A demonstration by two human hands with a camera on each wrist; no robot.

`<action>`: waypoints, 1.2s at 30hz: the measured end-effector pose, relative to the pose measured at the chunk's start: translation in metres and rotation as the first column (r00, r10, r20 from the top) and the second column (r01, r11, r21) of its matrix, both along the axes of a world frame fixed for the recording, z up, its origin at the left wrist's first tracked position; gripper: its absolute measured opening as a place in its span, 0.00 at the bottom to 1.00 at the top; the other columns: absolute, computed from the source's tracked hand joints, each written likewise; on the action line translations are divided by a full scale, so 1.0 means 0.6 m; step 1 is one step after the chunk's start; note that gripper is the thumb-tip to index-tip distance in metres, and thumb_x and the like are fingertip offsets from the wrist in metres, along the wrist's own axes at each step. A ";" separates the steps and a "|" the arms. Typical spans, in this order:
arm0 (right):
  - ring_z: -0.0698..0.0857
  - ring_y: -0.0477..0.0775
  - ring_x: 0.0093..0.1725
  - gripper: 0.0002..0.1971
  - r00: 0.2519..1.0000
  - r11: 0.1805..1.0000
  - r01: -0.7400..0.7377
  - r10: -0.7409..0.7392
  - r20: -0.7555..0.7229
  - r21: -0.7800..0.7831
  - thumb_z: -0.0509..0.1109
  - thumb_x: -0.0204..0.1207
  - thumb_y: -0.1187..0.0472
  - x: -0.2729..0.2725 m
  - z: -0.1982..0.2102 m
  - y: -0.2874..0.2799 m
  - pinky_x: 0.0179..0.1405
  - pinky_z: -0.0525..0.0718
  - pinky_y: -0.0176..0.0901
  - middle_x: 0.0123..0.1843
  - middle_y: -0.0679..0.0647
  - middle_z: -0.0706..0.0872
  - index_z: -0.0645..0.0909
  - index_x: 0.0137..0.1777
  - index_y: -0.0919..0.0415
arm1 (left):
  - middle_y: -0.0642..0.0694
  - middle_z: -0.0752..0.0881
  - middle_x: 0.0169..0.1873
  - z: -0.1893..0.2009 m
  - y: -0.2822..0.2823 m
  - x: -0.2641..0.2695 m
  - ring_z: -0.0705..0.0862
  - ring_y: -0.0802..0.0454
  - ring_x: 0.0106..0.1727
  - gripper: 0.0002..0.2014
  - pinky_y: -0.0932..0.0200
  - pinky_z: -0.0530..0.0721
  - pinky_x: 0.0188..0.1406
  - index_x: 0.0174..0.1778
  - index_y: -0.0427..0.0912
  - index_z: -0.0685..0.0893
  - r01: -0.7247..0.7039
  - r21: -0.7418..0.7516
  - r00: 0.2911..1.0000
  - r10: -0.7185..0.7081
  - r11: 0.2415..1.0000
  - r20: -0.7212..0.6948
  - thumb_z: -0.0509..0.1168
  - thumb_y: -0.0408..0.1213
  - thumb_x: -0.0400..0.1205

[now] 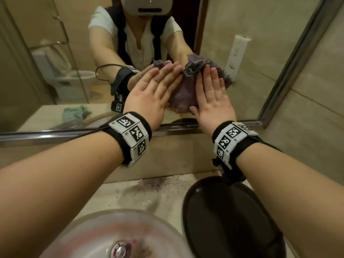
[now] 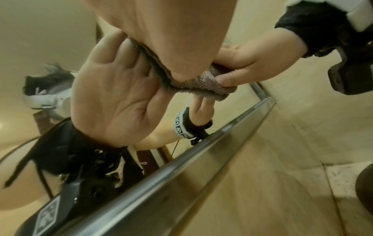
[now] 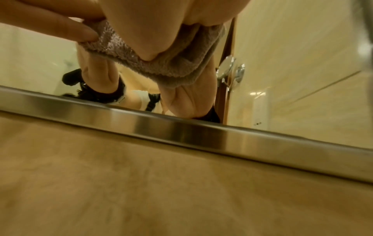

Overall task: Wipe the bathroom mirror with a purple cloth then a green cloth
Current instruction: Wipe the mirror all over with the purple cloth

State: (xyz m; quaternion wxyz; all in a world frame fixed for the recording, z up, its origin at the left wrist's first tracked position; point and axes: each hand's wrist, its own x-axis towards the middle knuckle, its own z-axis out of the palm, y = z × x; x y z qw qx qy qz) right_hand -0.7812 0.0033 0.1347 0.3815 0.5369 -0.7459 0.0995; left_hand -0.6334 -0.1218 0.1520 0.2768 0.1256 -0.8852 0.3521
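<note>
The purple cloth point(image 1: 183, 94) is bunched against the bathroom mirror point(image 1: 242, 19), low and near its right side. Both hands lie flat on it with straight fingers. My left hand point(image 1: 162, 79) presses its left part, my right hand point(image 1: 211, 82) its right part. In the left wrist view my left palm point(image 2: 161, 32) covers the cloth point(image 2: 197, 86), and the right hand point(image 2: 252, 59) touches its edge with the thumb. The right wrist view shows the cloth point(image 3: 129, 52) under my right palm point(image 3: 161, 24). The green cloth point(image 1: 76, 113) appears only as a reflection, lying on the counter at the left.
A metal frame point(image 1: 55, 135) runs along the mirror's lower edge and up its right side. Below are a counter with purple stains point(image 1: 149, 187), a clear glass basin point(image 1: 83, 231) and a dark round dish point(image 1: 232, 220). A tiled wall point(image 1: 316, 127) stands close on the right.
</note>
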 end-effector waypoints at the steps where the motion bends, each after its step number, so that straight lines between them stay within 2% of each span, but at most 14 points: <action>1: 0.58 0.67 0.78 0.40 1.000 1.000 -0.016 0.015 -0.016 -0.013 0.59 0.72 0.50 0.014 -0.002 -0.011 0.77 0.39 0.49 0.79 0.71 0.61 0.52 0.79 0.71 | 0.47 0.44 0.78 -0.002 -0.006 0.018 0.44 0.52 0.79 0.31 0.55 0.27 0.74 0.79 0.34 0.39 -0.006 0.014 1.000 0.006 1.000 -0.011 0.38 0.44 0.82; 5: 0.58 0.64 0.77 0.38 0.993 0.997 -0.071 0.067 -0.095 -0.039 0.53 0.71 0.48 0.070 -0.008 -0.058 0.78 0.45 0.52 0.78 0.68 0.65 0.53 0.78 0.69 | 0.45 0.54 0.81 -0.003 -0.046 0.089 0.52 0.50 0.81 0.31 0.55 0.34 0.76 0.80 0.34 0.47 -0.056 0.006 0.998 0.056 0.998 -0.021 0.40 0.43 0.81; 9: 0.58 0.63 0.77 0.36 0.977 0.988 -0.147 0.138 -0.162 -0.043 0.55 0.71 0.51 0.122 -0.021 -0.101 0.78 0.43 0.51 0.78 0.67 0.66 0.55 0.77 0.69 | 0.46 0.31 0.77 -0.022 -0.072 0.157 0.32 0.53 0.78 0.33 0.54 0.23 0.73 0.77 0.38 0.28 -0.190 -0.006 0.981 0.191 0.982 0.023 0.44 0.43 0.87; 10: 0.60 0.64 0.77 0.36 0.974 0.988 -0.151 0.142 -0.175 -0.037 0.55 0.71 0.51 0.131 -0.023 -0.108 0.78 0.42 0.50 0.78 0.66 0.66 0.55 0.77 0.69 | 0.46 0.28 0.76 -0.025 -0.075 0.169 0.30 0.53 0.77 0.34 0.54 0.22 0.72 0.76 0.39 0.26 -0.216 0.015 0.976 0.215 0.976 0.032 0.45 0.44 0.87; 15: 0.65 0.62 0.77 0.36 0.970 0.987 -0.160 0.154 -0.186 -0.018 0.56 0.71 0.52 0.174 -0.037 -0.132 0.78 0.42 0.49 0.78 0.63 0.67 0.56 0.78 0.67 | 0.44 0.29 0.76 -0.034 -0.089 0.215 0.30 0.52 0.77 0.36 0.53 0.22 0.72 0.77 0.37 0.29 -0.304 0.013 0.951 0.303 0.953 0.054 0.48 0.45 0.87; 17: 0.65 0.61 0.78 0.37 0.964 0.986 -0.166 0.158 -0.215 -0.018 0.62 0.71 0.51 0.171 -0.036 -0.129 0.79 0.45 0.49 0.79 0.62 0.66 0.57 0.78 0.67 | 0.45 0.31 0.77 -0.035 -0.088 0.215 0.31 0.53 0.77 0.35 0.53 0.22 0.73 0.79 0.37 0.31 -0.317 0.001 0.946 0.316 0.948 0.066 0.49 0.43 0.87; 20: 0.66 0.60 0.78 0.43 0.951 0.990 -0.141 0.140 -0.277 0.015 0.73 0.68 0.50 0.153 -0.030 -0.116 0.78 0.54 0.51 0.79 0.61 0.67 0.58 0.78 0.66 | 0.45 0.29 0.77 -0.030 -0.078 0.200 0.30 0.53 0.77 0.34 0.53 0.19 0.71 0.78 0.37 0.29 -0.307 0.003 0.947 0.305 0.952 0.103 0.46 0.43 0.87; 23: 0.66 0.60 0.78 0.44 0.955 0.994 -0.105 0.107 -0.278 0.023 0.73 0.68 0.51 0.132 -0.028 -0.096 0.77 0.55 0.51 0.79 0.61 0.66 0.54 0.78 0.66 | 0.43 0.19 0.71 -0.031 -0.060 0.172 0.23 0.51 0.73 0.34 0.52 0.15 0.67 0.72 0.37 0.20 -0.305 0.054 0.944 0.294 0.951 0.151 0.42 0.43 0.88; 27: 0.64 0.60 0.78 0.37 0.975 0.999 -0.051 0.051 -0.218 0.009 0.58 0.72 0.52 0.089 -0.028 -0.059 0.79 0.41 0.47 0.79 0.62 0.65 0.51 0.78 0.66 | 0.45 0.23 0.73 -0.020 -0.028 0.121 0.22 0.52 0.73 0.34 0.53 0.15 0.67 0.73 0.37 0.21 -0.197 0.114 0.975 0.183 0.974 0.127 0.43 0.41 0.86; 28: 0.64 0.60 0.79 0.37 0.979 0.999 -0.037 0.039 -0.201 0.014 0.58 0.72 0.52 0.074 -0.027 -0.048 0.78 0.39 0.46 0.80 0.62 0.64 0.50 0.78 0.66 | 0.45 0.22 0.72 -0.017 -0.018 0.106 0.22 0.52 0.73 0.34 0.53 0.15 0.67 0.73 0.37 0.21 -0.187 0.124 0.976 0.171 0.974 0.133 0.43 0.41 0.86; 30: 0.62 0.60 0.79 0.41 0.987 0.999 -0.009 0.015 -0.161 0.039 0.65 0.72 0.53 0.044 -0.023 -0.024 0.77 0.38 0.46 0.80 0.62 0.62 0.49 0.79 0.66 | 0.44 0.19 0.70 -0.015 0.004 0.073 0.22 0.50 0.73 0.35 0.53 0.15 0.66 0.72 0.38 0.20 -0.186 0.142 0.973 0.163 0.972 0.163 0.43 0.42 0.87; 32: 0.55 0.57 0.81 0.44 0.992 0.998 0.022 -0.015 -0.123 0.054 0.69 0.73 0.53 0.012 -0.017 0.005 0.77 0.34 0.44 0.82 0.61 0.57 0.47 0.81 0.66 | 0.43 0.20 0.72 -0.013 0.030 0.034 0.23 0.48 0.75 0.35 0.51 0.18 0.69 0.71 0.38 0.19 -0.176 0.150 0.972 0.147 0.973 0.185 0.43 0.42 0.87; 34: 0.42 0.51 0.80 0.43 0.995 0.992 0.079 -0.072 -0.072 0.097 0.65 0.78 0.52 -0.022 -0.016 0.036 0.74 0.27 0.42 0.83 0.57 0.46 0.37 0.79 0.64 | 0.41 0.23 0.76 -0.009 0.057 -0.004 0.27 0.45 0.78 0.34 0.50 0.22 0.71 0.70 0.39 0.18 -0.163 0.128 0.969 0.134 0.978 0.207 0.42 0.42 0.87; 36: 0.38 0.51 0.79 0.42 0.991 0.985 0.130 -0.130 -0.015 0.112 0.63 0.79 0.53 -0.054 -0.015 0.068 0.75 0.26 0.42 0.82 0.54 0.41 0.33 0.76 0.63 | 0.40 0.26 0.78 -0.002 0.085 -0.044 0.28 0.45 0.79 0.34 0.51 0.23 0.71 0.71 0.41 0.19 -0.141 0.123 0.965 0.109 0.982 0.237 0.42 0.41 0.87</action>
